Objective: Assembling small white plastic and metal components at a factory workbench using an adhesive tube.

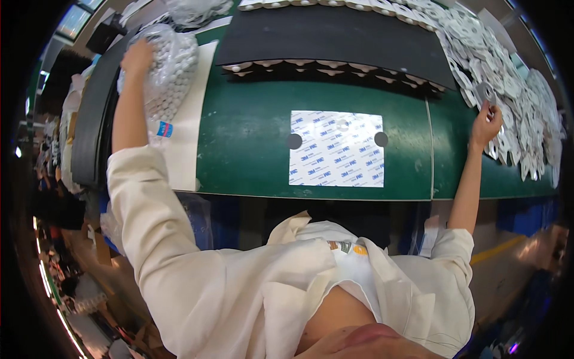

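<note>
Grey flat piece (483, 91) above right side of counter (251, 149), pinched near lower edge between fingers of right hand (487, 127), perhaps to leave face clear. Just beside heap of white pieces (515, 116), likely for easy reach. Left hand (138, 58) on clear bag (160, 37) of small white balls (179, 67); cannot tell whether spread or pinching. Thin-looking, matt, with ring-like mark near middle.

Clear plastic bag (170, 39), crumpled, filled with small round white pieces (178, 66); it lies on the white board (202, 113) at left; flat grey piece (483, 93), held raised and tilted, beside the heap of flat white parts (520, 99) at right; finer detail too small to tell.
</note>
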Tool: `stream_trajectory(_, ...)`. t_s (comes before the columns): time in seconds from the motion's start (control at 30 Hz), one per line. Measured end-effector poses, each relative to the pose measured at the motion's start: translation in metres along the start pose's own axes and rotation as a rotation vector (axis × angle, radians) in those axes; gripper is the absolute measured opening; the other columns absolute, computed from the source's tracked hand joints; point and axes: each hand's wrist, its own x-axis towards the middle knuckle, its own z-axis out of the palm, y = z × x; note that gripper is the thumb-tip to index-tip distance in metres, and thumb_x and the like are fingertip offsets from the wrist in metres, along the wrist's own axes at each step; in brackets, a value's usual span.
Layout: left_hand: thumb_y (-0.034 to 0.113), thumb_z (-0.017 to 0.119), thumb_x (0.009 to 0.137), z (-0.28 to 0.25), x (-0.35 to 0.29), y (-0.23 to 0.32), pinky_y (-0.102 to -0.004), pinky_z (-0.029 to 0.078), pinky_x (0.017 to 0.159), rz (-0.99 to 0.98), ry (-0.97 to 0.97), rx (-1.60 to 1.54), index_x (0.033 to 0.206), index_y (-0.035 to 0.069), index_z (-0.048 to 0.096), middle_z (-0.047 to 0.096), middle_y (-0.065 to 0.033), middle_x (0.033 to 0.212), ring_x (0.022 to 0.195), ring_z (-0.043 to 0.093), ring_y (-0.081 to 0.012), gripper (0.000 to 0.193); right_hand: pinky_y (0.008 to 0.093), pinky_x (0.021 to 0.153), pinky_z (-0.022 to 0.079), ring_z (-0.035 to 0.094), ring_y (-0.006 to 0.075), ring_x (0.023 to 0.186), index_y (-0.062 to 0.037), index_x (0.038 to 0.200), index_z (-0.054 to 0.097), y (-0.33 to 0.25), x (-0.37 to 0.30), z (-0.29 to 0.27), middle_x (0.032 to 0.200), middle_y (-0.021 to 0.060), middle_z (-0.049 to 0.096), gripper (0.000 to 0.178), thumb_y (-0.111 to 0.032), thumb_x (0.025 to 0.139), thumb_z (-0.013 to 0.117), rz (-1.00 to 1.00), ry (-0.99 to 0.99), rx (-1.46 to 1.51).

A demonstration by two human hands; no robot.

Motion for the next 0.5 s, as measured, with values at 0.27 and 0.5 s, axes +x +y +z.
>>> stream_trajectory(0.27, 0.033, 0.051, 0.086, -0.075, -0.012, 0.004, -0.0301, 0.046, 0.064, -0.144, 0.27, -0.839, 0.113, 0.007, 0.06, 0.063, -0.0086, 0.095, 0.077, 0.058, -0.018, 0.038, 0.0231, 0.067, 0.046, 0.058, 0.011, 0.074, 0.001, 0.093, 0.059, -0.102, -0.017, -0.016, 0.083, 0.0065, 0.063, 0.016, -0.012, 0.084, 0.063, 0.18, -0.011, 0.578)
stream_trajectory(0.5, 0.024, 0.055, 0.089, -0.1, -0.189, 0.223, -0.0142, 0.026, 0.04, 0.289, -1.1, -2.492, 0.111, -0.001, 0.05, 0.047, 0.0007, 0.076, 0.054, 0.039, -0.0028, 0.033, 0.0244, 0.074, 0.045, 0.056, 0.0105, 0.08, -0.0011, 0.11, 0.052, -0.233, -0.098, -0.03, 0.093, 0.0047, 0.059, 0.023, -0.007, 0.087, 0.055, 0.405, -1.171, 1.191)
